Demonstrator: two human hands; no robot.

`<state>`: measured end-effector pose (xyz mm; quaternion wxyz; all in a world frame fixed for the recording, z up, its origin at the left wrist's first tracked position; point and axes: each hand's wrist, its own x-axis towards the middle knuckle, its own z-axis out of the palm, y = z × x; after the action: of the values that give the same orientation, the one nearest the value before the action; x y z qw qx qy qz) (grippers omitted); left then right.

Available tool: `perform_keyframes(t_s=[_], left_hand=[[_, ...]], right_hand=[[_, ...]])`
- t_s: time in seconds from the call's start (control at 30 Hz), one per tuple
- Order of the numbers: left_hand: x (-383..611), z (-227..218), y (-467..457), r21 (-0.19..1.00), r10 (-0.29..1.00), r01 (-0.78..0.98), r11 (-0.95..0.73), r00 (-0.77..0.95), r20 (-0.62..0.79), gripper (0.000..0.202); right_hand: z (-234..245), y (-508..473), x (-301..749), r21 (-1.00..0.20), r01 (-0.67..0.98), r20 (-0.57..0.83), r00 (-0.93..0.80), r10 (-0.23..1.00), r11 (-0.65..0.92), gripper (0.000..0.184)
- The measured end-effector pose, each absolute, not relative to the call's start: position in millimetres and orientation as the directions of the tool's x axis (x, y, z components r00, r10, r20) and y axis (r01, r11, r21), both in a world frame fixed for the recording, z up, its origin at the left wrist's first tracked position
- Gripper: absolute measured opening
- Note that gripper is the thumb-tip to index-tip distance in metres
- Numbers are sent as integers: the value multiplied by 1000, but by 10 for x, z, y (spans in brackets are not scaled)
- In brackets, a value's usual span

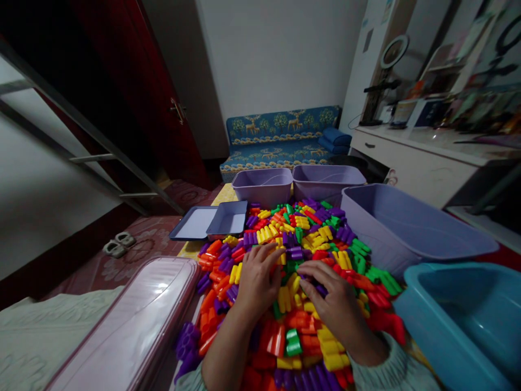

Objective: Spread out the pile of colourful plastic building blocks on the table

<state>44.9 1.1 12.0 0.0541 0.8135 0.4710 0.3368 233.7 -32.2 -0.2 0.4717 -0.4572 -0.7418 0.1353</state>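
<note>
Plastic blocks [299, 326] lie under the spread left hand [258, 282] and curled right hand [336, 309].

The building blocks [309, 233] at centre are glossy moulded plastic. The lilac tubs [262, 185] at the top of the pile and the blue basin [459, 309] at lower right are smooth plastic with a soft sheen. The long pink lid [130, 326] at lower left is shiny plastic. The sofa [280, 146] at the back is printed cloth.
</note>
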Motion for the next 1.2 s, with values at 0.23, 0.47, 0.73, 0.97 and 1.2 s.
perform_keyframes(t_s=[0.23, 0.47, 0.73, 0.97, 1.2], left_hand=[[483, 89, 31, 404, 721, 657, -637, 321, 615, 37], [481, 131, 30, 434, 663, 563, -704, 300, 686, 28], [478, 121, 42, 434, 697, 598, -674, 321, 642, 9], [473, 154, 26, 511, 665, 537, -671, 131, 736, 15], [457, 188, 13, 727, 754, 333, -600, -66, 653, 11]], right_hand=[[-7, -322, 2333, -632, 548, 575, -141, 806, 547, 13], [-4, -326, 2328, -632, 554, 575, -133, 807, 541, 14], [-3, -320, 2325, -631, 554, 580, -128, 805, 543, 14], [-17, -318, 2332, -612, 566, 591, -136, 795, 552, 13], [-6, -329, 2331, -636, 553, 585, -110, 803, 539, 14]])
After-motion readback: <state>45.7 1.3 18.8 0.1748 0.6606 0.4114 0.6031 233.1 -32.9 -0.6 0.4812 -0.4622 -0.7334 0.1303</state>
